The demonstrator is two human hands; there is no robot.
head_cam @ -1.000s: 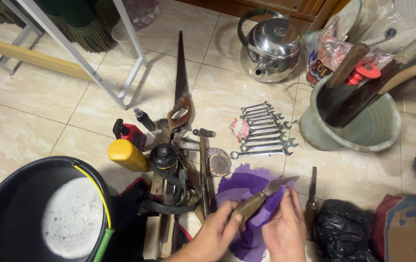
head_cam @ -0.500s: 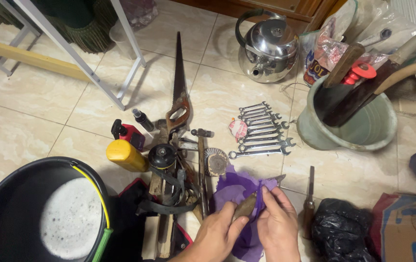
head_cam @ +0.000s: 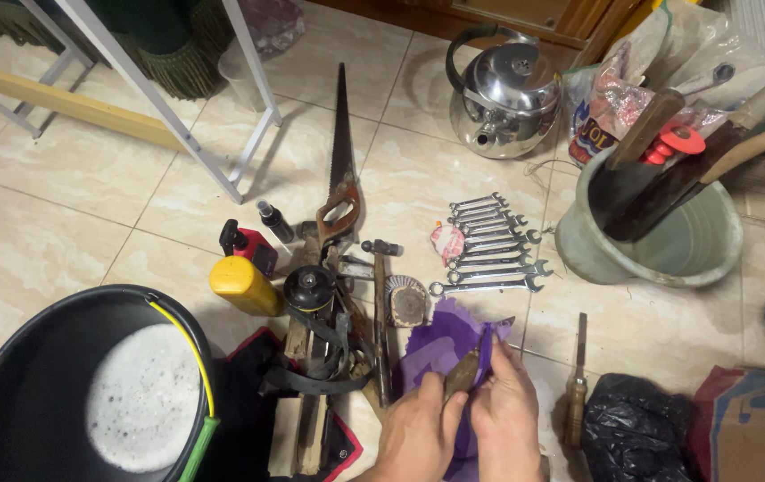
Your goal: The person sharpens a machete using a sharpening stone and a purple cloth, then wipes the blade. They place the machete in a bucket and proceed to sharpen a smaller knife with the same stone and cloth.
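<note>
Purple cloth [head_cam: 440,344] sat low in the centre of the frame, wrapped round a small brown-handled blade tool [head_cam: 464,373]. The left hand [head_cam: 418,428] had its fingers closed on the handle; the right hand [head_cam: 509,419] pinched the cloth over the blade. Just above lay a row of spanners [head_cam: 489,245]; a black bucket of foamy water [head_cam: 70,393] filled the lower left.

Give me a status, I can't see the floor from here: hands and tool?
Left hand grips brown tool handle. Right hand wraps purple cloth around it. Wrenches and hammer lie close ahead.
</note>
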